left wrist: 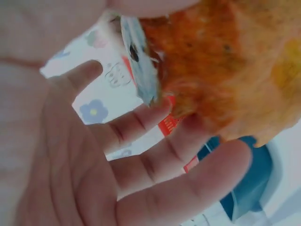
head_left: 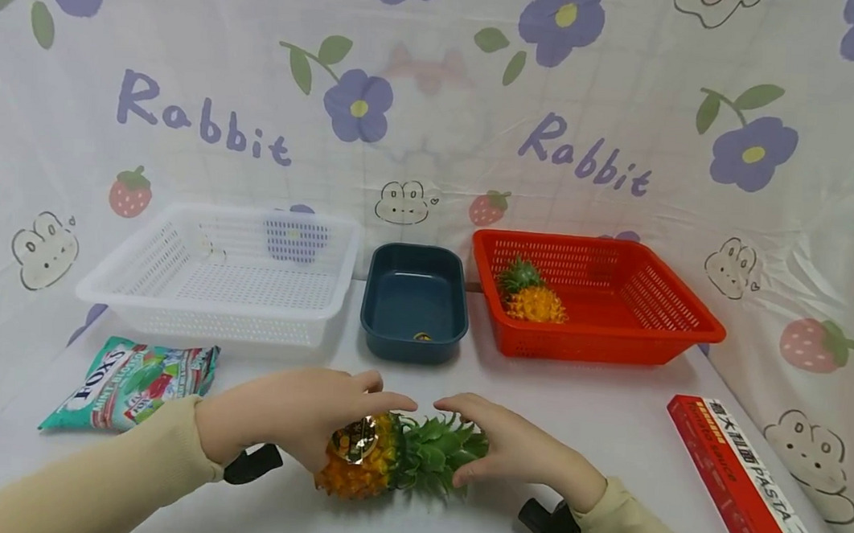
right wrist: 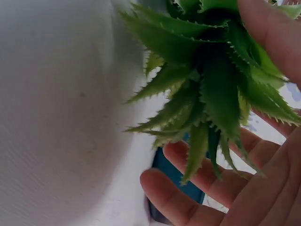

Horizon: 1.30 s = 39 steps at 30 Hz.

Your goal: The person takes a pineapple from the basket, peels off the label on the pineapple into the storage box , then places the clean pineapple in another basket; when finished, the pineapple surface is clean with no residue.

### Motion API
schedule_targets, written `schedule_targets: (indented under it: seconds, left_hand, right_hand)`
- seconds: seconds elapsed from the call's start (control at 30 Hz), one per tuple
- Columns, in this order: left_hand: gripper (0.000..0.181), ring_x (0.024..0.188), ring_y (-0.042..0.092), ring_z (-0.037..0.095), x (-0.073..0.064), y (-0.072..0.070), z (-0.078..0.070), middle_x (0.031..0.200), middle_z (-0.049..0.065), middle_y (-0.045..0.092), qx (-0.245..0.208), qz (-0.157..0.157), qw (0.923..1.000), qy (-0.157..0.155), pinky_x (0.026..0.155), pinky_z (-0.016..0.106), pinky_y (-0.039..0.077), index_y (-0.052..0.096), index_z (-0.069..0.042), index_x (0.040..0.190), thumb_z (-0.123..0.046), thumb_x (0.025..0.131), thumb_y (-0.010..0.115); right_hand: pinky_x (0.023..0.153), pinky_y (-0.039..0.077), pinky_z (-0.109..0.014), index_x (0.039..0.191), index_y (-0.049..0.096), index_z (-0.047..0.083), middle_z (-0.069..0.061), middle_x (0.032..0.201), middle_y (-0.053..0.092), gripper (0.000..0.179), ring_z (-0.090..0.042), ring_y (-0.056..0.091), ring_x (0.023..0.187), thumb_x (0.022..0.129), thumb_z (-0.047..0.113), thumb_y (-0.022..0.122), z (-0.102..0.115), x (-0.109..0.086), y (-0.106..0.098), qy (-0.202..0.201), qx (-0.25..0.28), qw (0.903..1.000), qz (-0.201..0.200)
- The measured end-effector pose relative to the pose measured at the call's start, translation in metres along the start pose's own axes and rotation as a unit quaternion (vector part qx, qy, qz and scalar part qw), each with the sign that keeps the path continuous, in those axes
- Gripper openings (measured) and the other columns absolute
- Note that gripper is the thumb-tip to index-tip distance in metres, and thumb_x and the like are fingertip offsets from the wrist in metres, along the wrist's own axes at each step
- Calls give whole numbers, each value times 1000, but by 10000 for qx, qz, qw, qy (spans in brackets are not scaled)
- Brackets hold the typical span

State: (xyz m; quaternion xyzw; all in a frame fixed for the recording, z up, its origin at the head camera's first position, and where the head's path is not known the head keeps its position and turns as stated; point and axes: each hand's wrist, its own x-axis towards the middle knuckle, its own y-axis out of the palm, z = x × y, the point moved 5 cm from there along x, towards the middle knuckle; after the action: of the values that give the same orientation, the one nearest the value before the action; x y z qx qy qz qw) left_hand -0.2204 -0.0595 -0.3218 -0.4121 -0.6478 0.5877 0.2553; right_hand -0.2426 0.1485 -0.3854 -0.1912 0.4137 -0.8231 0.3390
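A pineapple [head_left: 355, 464] with a gold sticker lies sideways in front of me, its green leafy crown [head_left: 437, 452] toward the right. My left hand [head_left: 303, 413] holds its orange body, thumb on the near side and fingers reaching along the far side. In the left wrist view the fingers [left wrist: 155, 165] pass behind the body, and a pale sticker edge sticks out from its end. My right hand [head_left: 515, 448] is spread loosely about the crown, thumb on the near side. The leaves [right wrist: 211, 84] hide part of its fingers in the right wrist view.
At the back stand a white basket [head_left: 214, 324], a dark blue bin [head_left: 410, 348] holding a small gold item, and a red basket [head_left: 597, 344] holding another pineapple [head_left: 534, 303]. A green Fox's candy bag [head_left: 134, 384] lies left; a red pasta box [head_left: 748, 493] lies right.
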Motion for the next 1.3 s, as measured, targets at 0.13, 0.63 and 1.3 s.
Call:
schedule_targets:
  seconds: [0.13,0.63,1.3]
  left_hand:
    - [100,68,46,4,-11,7,8,120,-4,46,-613,-484,9969,-137,58,18,43,25,-37,143,-14,62,80]
    - [87,117,45,40,-50,70,23,142,21,27,-4080,-2147,8628,-2076,81,44,51,22,-19,144,-18,75,75]
    - [89,85,61,21,-27,92,31,140,14,39,-4509,-2741,8219,-2145,77,37,52,35,-29,139,-10,66,82]
  right_hand:
    - [96,43,-41,136,43,9,-6,132,51,81,-22,50,117,68,40,76,0,-2,2,-79,49,10000,31]
    - [89,48,-35,133,44,6,-6,125,54,75,-24,51,112,72,38,74,-9,-7,10,185,763,9969,-89]
    - [92,47,-39,125,52,9,-7,122,59,49,-24,54,114,79,2,69,-19,-13,5,-33,313,9968,-734]
